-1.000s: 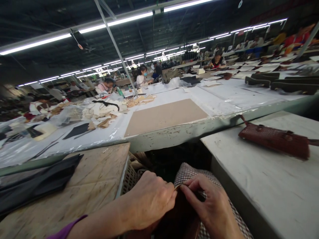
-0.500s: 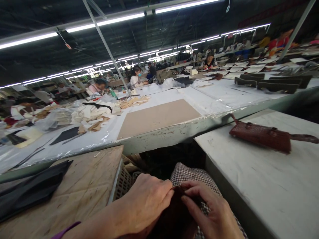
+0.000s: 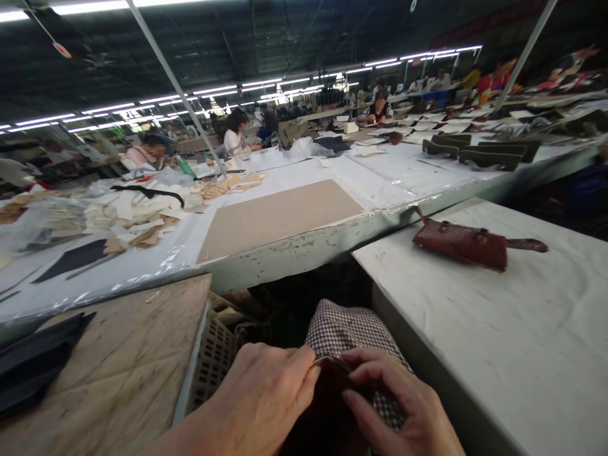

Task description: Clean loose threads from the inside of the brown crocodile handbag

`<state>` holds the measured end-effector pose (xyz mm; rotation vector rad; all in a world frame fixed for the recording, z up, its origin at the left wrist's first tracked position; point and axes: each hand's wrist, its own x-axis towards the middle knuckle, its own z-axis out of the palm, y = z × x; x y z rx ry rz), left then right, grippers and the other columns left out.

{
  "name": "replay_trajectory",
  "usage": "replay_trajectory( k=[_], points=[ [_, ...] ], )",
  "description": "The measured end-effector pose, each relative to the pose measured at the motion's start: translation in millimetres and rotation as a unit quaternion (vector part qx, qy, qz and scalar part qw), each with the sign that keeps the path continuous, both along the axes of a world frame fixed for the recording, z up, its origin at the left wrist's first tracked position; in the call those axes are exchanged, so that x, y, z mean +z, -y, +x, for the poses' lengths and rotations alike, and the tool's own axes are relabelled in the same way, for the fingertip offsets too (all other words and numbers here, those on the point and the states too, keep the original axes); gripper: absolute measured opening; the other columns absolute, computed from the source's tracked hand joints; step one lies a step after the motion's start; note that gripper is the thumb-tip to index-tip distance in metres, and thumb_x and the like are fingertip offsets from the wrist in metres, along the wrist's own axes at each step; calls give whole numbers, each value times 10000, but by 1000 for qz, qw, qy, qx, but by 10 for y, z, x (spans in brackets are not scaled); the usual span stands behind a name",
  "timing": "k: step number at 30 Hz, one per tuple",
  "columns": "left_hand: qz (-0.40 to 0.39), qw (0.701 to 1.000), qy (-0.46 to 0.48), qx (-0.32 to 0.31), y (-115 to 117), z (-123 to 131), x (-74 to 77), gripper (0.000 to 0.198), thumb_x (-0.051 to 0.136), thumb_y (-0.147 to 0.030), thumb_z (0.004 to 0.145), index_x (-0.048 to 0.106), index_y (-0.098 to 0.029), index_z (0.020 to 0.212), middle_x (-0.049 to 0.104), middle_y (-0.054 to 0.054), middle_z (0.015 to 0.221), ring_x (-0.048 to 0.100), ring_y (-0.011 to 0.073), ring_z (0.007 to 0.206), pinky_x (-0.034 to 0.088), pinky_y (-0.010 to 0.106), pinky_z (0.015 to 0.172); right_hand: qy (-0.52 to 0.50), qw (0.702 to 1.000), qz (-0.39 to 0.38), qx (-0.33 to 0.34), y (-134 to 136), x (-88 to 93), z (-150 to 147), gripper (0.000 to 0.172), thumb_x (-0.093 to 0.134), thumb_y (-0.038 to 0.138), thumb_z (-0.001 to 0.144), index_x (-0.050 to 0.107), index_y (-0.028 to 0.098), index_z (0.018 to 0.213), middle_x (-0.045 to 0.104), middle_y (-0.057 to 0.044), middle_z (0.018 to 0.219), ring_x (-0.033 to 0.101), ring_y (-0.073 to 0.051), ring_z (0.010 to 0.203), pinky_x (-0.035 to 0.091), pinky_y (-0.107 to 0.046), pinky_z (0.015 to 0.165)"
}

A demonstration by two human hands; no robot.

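A dark brown piece that looks like leather [image 3: 325, 405] hangs between my hands above my lap, its thin pale edge facing up. My left hand [image 3: 266, 389] is closed, pinching that edge between thumb and bent fingers. On the other side, my right hand [image 3: 403, 396] has its fingertips at the edge and its thumb against the face of the piece. Black-and-white checked cloth [image 3: 351, 326] covers my lap behind it. The lower part of the piece is dark and runs out of view.
To the right, a brown leather pouch with a strap [image 3: 460, 246] lies on a white-topped table [image 3: 532, 323]. On the left, a wooden board [image 3: 137, 335] carries folded black material [image 3: 42, 361], beside a plastic basket [image 3: 213, 354]. Ahead, a long worktable [image 3: 294, 244] holds a beige sheet [image 3: 280, 212] and scraps [image 3: 142, 215].
The view has swung to the right, so the tables and pouch appear farther left. Both hands stay at the brown piece; my right thumb and index finger look slightly farther apart.
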<state>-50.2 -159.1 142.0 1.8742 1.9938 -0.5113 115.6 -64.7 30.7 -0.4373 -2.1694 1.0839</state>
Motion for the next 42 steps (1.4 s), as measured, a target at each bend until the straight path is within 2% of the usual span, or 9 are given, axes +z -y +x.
replay_trajectory(
  k=[5, 8, 15, 20, 25, 28, 31, 36, 42],
  points=[
    [-7, 999, 8, -51, -5, -9, -30, 319, 438, -68, 888, 633, -192, 1108, 659, 102, 1082, 652, 304, 891, 551, 442, 738, 17, 998, -15, -67, 46, -51, 30, 71, 618, 225, 866, 576, 205, 813, 673, -27, 1089, 678, -120, 977, 547, -149, 847],
    [-20, 997, 4, -69, -33, 17, -11, 363, 394, -59, 886, 626, -166, 1144, 655, 125, 1104, 652, 332, 893, 566, 489, 720, 20, 997, 34, -59, 43, -87, 26, 101, 629, 248, 875, 576, 201, 802, 676, -38, 1075, 683, -125, 968, 557, -156, 832],
    [-49, 995, 22, 81, -117, 92, 32, 340, 385, -64, 914, 638, -190, 1103, 690, 65, 1053, 661, 314, 953, 535, 528, 859, 5, 993, 89, -82, 23, -113, 53, 169, 658, 266, 871, 573, 198, 742, 687, -32, 1044, 701, -109, 904, 569, -139, 807],
    [17, 997, -5, -74, -13, 17, -120, 352, 325, -67, 939, 628, -191, 1068, 659, 79, 1032, 665, 283, 830, 576, 458, 686, -8, 992, 92, -86, 10, -124, 49, 56, 644, 222, 877, 621, 202, 829, 686, -29, 1072, 694, -110, 946, 561, -148, 862],
    [67, 993, -17, -93, 31, 3, -214, 336, 320, -61, 949, 624, -184, 1023, 664, 53, 967, 665, 246, 775, 569, 395, 650, -29, 991, 104, -76, -16, -134, 45, 26, 655, 217, 876, 642, 196, 874, 698, -35, 1050, 698, -113, 940, 556, -143, 876],
    [51, 996, 2, -68, 11, 19, -209, 323, 333, -61, 944, 624, -199, 972, 673, 34, 963, 672, 249, 795, 548, 397, 674, -27, 991, 98, -83, -5, -146, 31, 49, 646, 219, 885, 643, 194, 843, 701, -41, 1044, 701, -122, 923, 566, -153, 853],
    [61, 998, 34, 8, -11, 21, -191, 290, 338, -120, 969, 610, -216, 943, 677, 6, 903, 673, 238, 792, 520, 386, 693, -41, 993, 70, -88, 5, -149, 6, 93, 608, 176, 898, 625, 184, 807, 693, -50, 1053, 689, -124, 956, 555, -159, 876],
    [78, 993, 74, 58, -9, 0, -182, 291, 311, -170, 988, 582, -224, 898, 669, -1, 870, 659, 217, 781, 480, 357, 695, -59, 992, 103, -34, -38, -152, 11, 96, 624, 102, 869, 651, 175, 925, 655, -71, 1111, 673, -115, 987, 545, -149, 908],
    [74, 990, 91, 79, -19, 3, -179, 276, 317, -180, 982, 570, -222, 877, 657, -7, 848, 653, 209, 771, 440, 345, 673, -20, 994, 102, -29, -60, -160, 52, 140, 616, 136, 878, 676, 202, 985, 606, -57, 978, 667, -107, 825, 579, -145, 741]
  ],
)
